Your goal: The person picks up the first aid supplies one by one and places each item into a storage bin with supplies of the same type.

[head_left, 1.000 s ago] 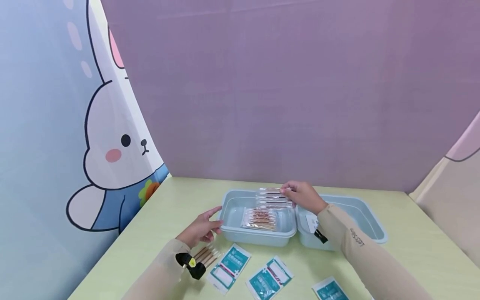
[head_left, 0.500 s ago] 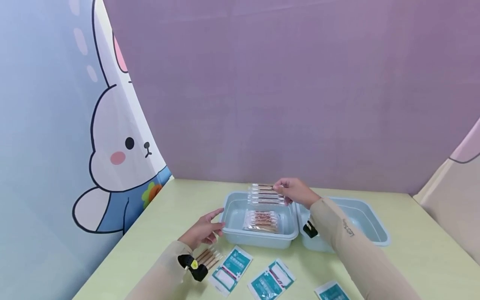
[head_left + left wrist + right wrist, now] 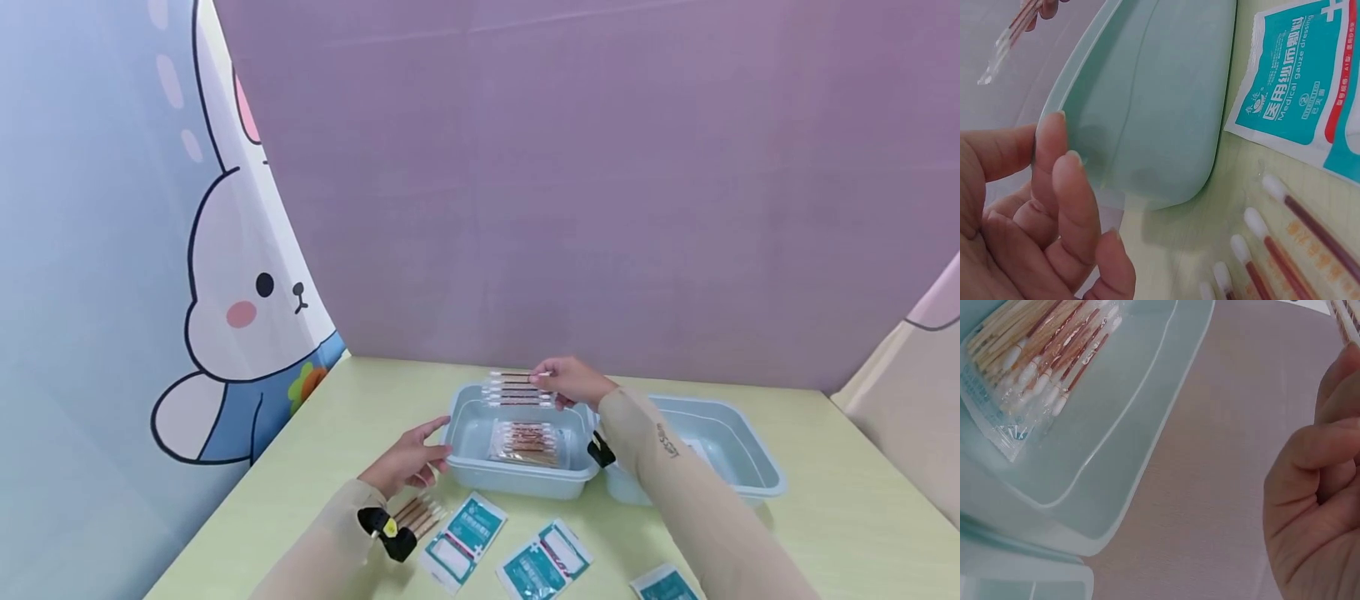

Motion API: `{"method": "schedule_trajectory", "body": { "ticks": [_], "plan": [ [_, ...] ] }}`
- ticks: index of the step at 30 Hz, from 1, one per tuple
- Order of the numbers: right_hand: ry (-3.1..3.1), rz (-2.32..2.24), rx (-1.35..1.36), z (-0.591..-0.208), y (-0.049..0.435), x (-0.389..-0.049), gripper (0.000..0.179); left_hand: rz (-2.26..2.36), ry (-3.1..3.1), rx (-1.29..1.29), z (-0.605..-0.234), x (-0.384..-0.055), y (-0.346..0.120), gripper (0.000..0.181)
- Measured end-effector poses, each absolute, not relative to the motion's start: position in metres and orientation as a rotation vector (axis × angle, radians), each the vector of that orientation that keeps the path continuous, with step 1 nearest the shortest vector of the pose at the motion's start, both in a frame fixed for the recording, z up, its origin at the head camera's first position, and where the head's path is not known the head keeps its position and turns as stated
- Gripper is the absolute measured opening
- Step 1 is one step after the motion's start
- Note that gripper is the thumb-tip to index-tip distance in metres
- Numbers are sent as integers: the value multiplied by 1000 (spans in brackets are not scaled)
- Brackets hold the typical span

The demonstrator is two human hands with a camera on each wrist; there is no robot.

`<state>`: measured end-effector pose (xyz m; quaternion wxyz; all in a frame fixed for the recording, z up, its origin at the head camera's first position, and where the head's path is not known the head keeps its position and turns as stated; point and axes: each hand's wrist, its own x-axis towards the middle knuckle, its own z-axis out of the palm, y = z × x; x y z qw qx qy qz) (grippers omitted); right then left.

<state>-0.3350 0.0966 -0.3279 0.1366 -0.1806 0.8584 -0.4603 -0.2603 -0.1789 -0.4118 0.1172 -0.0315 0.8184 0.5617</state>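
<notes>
Our right grip [image 3: 573, 382] pinched a swab strip [image 3: 512, 390] by its three-o'clock end, presumably to keep it flat, above the left tub's [image 3: 517, 479] twelve-o'clock side. Our left grip [image 3: 407, 457], fingers loosely apart, touched the left tub at nine o'clock, perhaps steadying it. Gauze packets [image 3: 474, 525] lay towards six on the surface [image 3: 390, 387].

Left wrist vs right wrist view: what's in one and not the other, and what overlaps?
Left wrist only: the left hand at the bin, a gauze packet and the swabs on the table.

Right wrist only: the bagged swabs inside the bin, plus a corner of the second bin.

Both: part of the bin, part of the right hand and the swabs it holds.
</notes>
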Motion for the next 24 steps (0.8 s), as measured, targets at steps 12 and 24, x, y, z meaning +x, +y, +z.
{"method": "schedule_trajectory", "body": {
  "ticks": [12,24],
  "plan": [
    [2409,-1215,-463,-321,91,-345,25,1657,2375,-81,-412,-260,-180,59],
    [2405,-1069,-387,-327,85,-344,25,1692,2348,-84,-412,-260,-180,59]
  ]
}}
